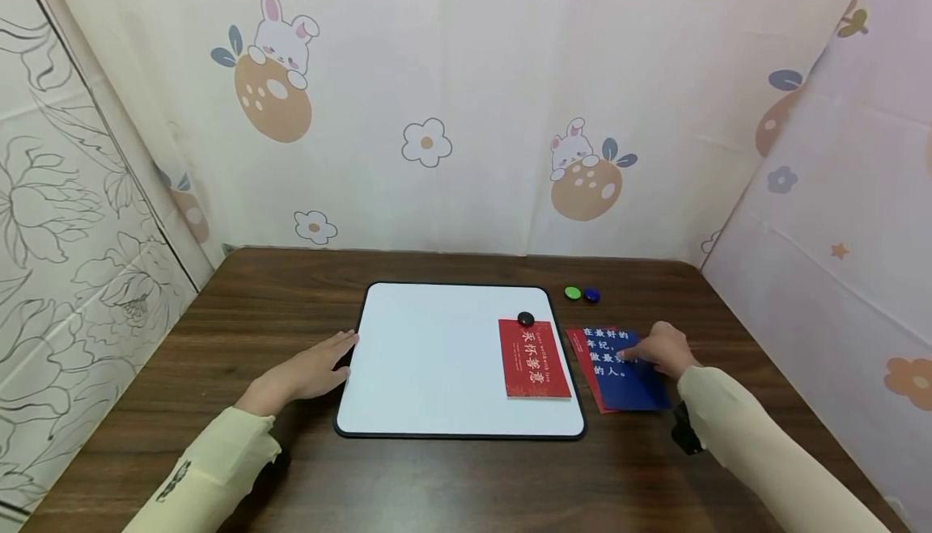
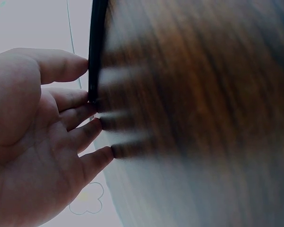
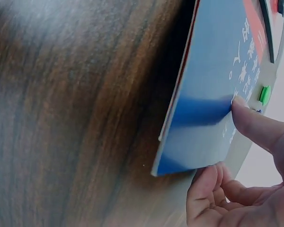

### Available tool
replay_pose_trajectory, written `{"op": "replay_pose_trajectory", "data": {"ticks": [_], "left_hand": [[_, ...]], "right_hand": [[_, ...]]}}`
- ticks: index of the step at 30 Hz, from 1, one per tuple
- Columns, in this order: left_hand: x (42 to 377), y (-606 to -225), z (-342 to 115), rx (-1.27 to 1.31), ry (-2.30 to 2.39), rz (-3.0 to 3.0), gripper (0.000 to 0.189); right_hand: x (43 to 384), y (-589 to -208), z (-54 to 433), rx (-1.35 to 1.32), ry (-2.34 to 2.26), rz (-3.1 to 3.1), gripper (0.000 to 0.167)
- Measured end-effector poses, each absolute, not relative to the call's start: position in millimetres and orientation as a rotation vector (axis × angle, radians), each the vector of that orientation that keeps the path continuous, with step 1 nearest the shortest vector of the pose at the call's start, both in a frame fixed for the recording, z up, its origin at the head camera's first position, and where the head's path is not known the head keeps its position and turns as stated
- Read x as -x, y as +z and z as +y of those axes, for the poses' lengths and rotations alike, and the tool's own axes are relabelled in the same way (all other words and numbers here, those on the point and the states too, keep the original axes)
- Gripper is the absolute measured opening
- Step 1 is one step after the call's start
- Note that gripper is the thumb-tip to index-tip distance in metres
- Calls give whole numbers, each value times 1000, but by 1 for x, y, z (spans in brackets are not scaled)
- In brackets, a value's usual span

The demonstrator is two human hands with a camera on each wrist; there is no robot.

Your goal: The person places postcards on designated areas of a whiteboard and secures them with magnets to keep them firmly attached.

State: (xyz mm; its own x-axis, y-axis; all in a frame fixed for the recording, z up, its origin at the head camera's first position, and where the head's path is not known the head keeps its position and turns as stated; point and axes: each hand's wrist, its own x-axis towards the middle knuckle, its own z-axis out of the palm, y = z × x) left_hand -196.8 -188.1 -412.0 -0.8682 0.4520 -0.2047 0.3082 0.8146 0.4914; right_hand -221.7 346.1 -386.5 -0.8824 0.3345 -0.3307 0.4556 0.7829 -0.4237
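A whiteboard (image 1: 422,363) with a black rim lies on the table. Against its left rim my left hand (image 1: 313,367) rests, fingers extended; in the left wrist view the fingertips of this hand (image 2: 52,127) touch the table beside the dark rim (image 2: 95,52). On the board's right side lies a red card (image 1: 520,367) with white characters, a black round magnet (image 1: 526,319) at its top edge. My right hand (image 1: 664,348) pinches the right edge of a blue card (image 1: 629,391), thumb on top, curled fingers at the edge (image 3: 210,182). Another red card (image 1: 588,367) shows partly beneath the blue one.
A green round magnet (image 1: 573,293) and a blue round magnet (image 1: 592,295) sit on the brown wooden table (image 1: 451,476), behind the cards. A patterned curtain (image 1: 473,193) hangs at the table's back edge, with more patterned cloth along both sides.
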Motion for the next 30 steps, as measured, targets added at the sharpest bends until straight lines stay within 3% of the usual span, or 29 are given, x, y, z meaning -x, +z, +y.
{"op": "replay_pose_trajectory", "data": {"ticks": [12, 30], "left_hand": [[197, -411, -188, -575, 646, 2686, 56], [197, -413, -188, -580, 652, 2680, 56]], "right_hand": [[224, -391, 380, -658, -1245, 2401, 52], [220, -385, 392, -688, -1584, 2138, 79]]}}
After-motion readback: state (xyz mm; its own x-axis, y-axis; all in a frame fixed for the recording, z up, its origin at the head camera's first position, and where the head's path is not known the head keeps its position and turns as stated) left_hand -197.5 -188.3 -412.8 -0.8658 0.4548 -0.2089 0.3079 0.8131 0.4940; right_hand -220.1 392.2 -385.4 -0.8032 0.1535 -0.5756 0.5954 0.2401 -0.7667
